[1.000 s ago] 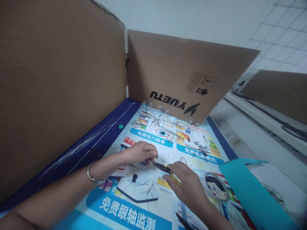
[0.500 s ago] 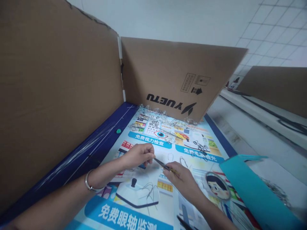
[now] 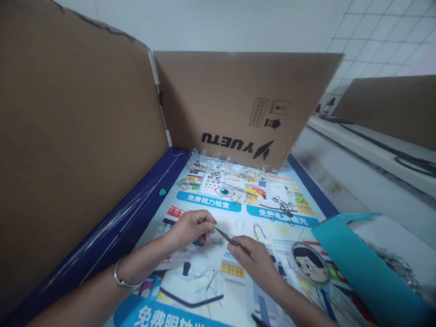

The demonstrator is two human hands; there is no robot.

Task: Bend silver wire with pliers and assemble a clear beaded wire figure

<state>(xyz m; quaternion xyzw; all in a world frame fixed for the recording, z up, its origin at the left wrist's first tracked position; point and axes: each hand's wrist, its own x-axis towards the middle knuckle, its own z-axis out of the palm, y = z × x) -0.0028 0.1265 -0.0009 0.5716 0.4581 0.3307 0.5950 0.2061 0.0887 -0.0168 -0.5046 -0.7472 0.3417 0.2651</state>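
Over the printed sheet, my left hand [image 3: 195,227] is closed in a pinch, thumb against fingers. Whatever lies between those fingertips is too small to make out. My right hand [image 3: 252,259] is wrapped round slim pointed tweezers [image 3: 224,235] with a dark tip and a golden-brown rear part. The tip reaches the left fingertips. Just beyond the hands lie a U-shaped wire [image 3: 240,223] and a second bent wire piece [image 3: 259,230]. Nearer to me, several thin wires [image 3: 209,281] lie loosely crossed on the sheet.
Cardboard panels stand at the left [image 3: 75,104] and back [image 3: 218,91]. Clear wiry pieces [image 3: 218,159] line the back panel's foot. Dark rings [image 3: 284,208] lie on the sheet's right. A teal box [image 3: 361,268] with tangled wire is at right. A dark tool [image 3: 259,320] shows at the bottom edge.
The view has shifted slightly. Both hands keep nearly the same pose, the tweezer tip still at the left fingertips, with slightly more of the tweezers showing.
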